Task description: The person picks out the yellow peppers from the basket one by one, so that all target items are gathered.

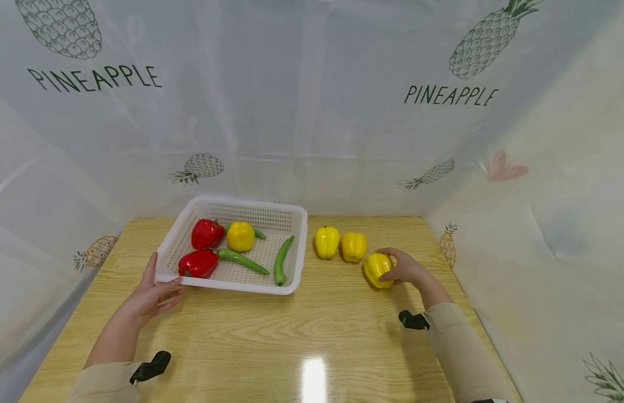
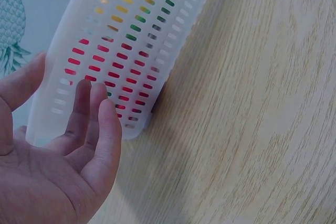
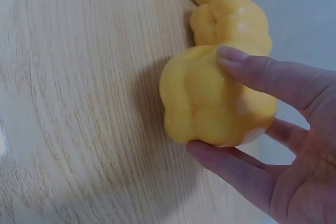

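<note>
Yellow and glossy, a bell pepper [image 1: 376,270] sits in the grip of the right hand [image 1: 406,268] at the right side of the tabletop [image 1: 271,336]. That grip is narrowed around it, thumb on one side and fingers on the other; whether the pepper bears on the wood or is slightly raised, I cannot tell. Just beside it stands a middle yellow pepper [image 1: 354,247], and left of that an end yellow pepper [image 1: 327,242], the three forming a slanting row.

White plastic with slotted walls makes up the basket [image 1: 231,285], left of the row. At its near left corner is the left hand [image 1: 149,296], its grip wide: the thumb lies at the rim, and the fingers, loosely bent, spread along the near wall without closing on it.

Inside the basket, an upper red pepper [image 1: 206,234] and a lower red pepper [image 1: 198,263] occupy the left part. Beside the upper one is another yellow pepper [image 1: 240,236], partly covering a rear green chili [image 1: 260,234]. One long green chili [image 1: 243,261] lies slanted across the middle; an upright-lying green chili [image 1: 283,262] runs near the right wall.

Behind everything hangs a pale sheet [image 1: 301,123] printed with pineapples.
</note>
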Tool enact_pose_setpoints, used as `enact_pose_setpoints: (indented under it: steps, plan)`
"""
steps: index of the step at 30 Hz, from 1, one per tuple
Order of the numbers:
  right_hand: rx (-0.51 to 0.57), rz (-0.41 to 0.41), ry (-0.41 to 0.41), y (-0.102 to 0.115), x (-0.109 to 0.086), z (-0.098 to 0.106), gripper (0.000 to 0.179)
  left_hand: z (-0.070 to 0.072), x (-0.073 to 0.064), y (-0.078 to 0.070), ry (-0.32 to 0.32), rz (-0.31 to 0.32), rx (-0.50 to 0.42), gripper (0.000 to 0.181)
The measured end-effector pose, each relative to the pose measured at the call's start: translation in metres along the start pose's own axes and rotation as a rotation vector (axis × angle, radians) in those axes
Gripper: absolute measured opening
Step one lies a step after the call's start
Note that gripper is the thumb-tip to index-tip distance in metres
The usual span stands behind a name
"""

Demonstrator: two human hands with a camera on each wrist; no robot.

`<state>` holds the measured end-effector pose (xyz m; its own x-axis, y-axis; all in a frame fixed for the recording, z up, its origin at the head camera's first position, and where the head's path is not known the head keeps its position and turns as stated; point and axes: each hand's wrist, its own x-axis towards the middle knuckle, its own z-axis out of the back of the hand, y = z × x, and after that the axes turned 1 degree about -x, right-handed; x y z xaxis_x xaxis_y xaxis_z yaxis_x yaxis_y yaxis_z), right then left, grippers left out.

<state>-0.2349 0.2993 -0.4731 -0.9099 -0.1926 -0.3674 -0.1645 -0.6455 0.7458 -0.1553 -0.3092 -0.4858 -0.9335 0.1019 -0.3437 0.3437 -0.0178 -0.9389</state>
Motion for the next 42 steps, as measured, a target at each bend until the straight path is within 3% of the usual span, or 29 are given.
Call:
enact_pose_setpoints:
  steps: [9,21,42]
  plan:
    - [-0.055,0.011,-0.067,-0.001,0.005,-0.004,0.080,0.002,0.002,0.000,0.007,0.002,-0.025,0.103]
    - [-0.306,0.080,-0.222,-0.004,0.016,-0.008,0.078,-0.002,0.000,0.000,0.009,-0.012,0.001,0.101]
    - [-0.251,0.092,-0.320,-0.013,0.032,-0.008,0.078,-0.002,0.001,-0.001,0.000,-0.001,0.005,0.101]
